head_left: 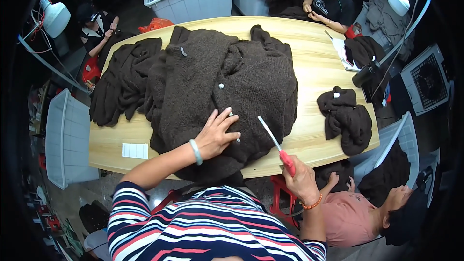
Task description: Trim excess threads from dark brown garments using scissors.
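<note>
A dark brown knitted cardigan (263, 75) lies spread over the middle of the table. Small shiny buttons (221, 86) run down its front. My left hand (216, 136) rests flat on the knit with fingers apart, its fingertips beside one of these buttons. In my right hand (302, 181), off the table's near edge, is a pair of red-handled scissors (275, 142). Their long silver blades look closed and point up and left over the cardigan; whether the tip touches the knit I cannot tell. A small pale label (183, 51) shows near the cardigan's top.
More brown knitwear lies on the wooden table (311, 67) at left (128, 77) and right (345, 118). A white paper slip (135, 151) is at the near left, a black bottle (366, 74) at the right edge. Grey bins (193, 0) and several people surround the table; one in pink (350, 217) sits close at right.
</note>
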Demonstrator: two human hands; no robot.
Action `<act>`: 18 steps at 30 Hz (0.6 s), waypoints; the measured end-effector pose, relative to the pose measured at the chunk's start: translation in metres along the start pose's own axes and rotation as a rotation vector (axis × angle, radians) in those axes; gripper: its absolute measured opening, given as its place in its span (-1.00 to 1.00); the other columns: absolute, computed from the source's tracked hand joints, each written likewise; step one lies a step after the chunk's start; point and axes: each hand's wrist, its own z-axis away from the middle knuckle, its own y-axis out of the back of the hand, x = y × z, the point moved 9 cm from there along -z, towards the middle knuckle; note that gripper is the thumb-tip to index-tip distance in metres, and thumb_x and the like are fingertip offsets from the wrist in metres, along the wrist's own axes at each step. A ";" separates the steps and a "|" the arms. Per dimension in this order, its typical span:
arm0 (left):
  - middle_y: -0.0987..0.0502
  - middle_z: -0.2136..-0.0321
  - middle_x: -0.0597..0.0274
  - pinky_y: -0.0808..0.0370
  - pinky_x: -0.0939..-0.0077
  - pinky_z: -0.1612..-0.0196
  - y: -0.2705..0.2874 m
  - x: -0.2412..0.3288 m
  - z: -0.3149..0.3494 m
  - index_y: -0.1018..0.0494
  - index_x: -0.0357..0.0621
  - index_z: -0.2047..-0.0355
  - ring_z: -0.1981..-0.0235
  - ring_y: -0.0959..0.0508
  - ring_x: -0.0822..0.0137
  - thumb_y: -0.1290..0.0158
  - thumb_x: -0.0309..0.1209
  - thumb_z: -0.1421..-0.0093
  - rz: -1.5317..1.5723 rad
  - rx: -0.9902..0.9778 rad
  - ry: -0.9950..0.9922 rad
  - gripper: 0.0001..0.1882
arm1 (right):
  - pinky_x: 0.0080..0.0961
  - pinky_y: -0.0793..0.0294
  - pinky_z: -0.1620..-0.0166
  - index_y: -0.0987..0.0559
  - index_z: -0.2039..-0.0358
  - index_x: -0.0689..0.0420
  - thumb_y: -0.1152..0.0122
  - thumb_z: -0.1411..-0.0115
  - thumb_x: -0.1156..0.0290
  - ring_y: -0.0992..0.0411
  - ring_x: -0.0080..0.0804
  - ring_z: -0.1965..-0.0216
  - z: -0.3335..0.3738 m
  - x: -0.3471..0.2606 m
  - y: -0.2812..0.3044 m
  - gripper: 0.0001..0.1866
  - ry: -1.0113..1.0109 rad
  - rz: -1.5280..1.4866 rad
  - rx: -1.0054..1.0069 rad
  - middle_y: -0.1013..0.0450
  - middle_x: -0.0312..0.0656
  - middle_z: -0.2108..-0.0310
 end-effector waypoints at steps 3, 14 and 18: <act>-0.25 -0.28 0.11 -0.15 -0.51 -0.17 -0.041 -0.033 0.011 -0.56 0.15 0.08 -0.37 -0.06 -0.17 -0.25 -0.49 0.06 -0.004 0.078 0.084 -0.53 | -0.07 -0.48 0.32 -0.47 0.16 0.05 -0.20 -0.17 0.34 -0.52 0.09 0.42 0.012 -0.015 -0.024 -0.77 0.021 0.104 -0.193 -0.50 0.06 0.52; -0.21 -0.33 0.24 -0.14 -0.58 -0.13 -0.062 -0.044 0.028 -0.56 0.26 0.04 -0.39 0.01 -0.24 -0.27 -0.48 0.09 0.057 0.114 0.041 -0.46 | 0.04 -0.44 0.32 -0.45 0.20 0.07 -0.16 -0.23 0.22 -0.50 0.17 0.43 -0.069 -0.068 -0.039 -0.76 0.119 0.212 -0.104 -0.49 0.08 0.56; -0.20 -0.32 0.25 -0.17 -0.58 -0.11 -0.062 -0.036 0.022 -0.56 0.24 0.06 -0.37 -0.01 -0.26 -0.26 -0.46 0.07 0.014 0.088 -0.003 -0.50 | 0.02 -0.48 0.27 -0.44 0.24 0.09 -0.14 -0.24 0.26 -0.53 0.12 0.38 -0.135 -0.093 -0.040 -0.80 0.197 0.200 0.034 -0.52 0.07 0.51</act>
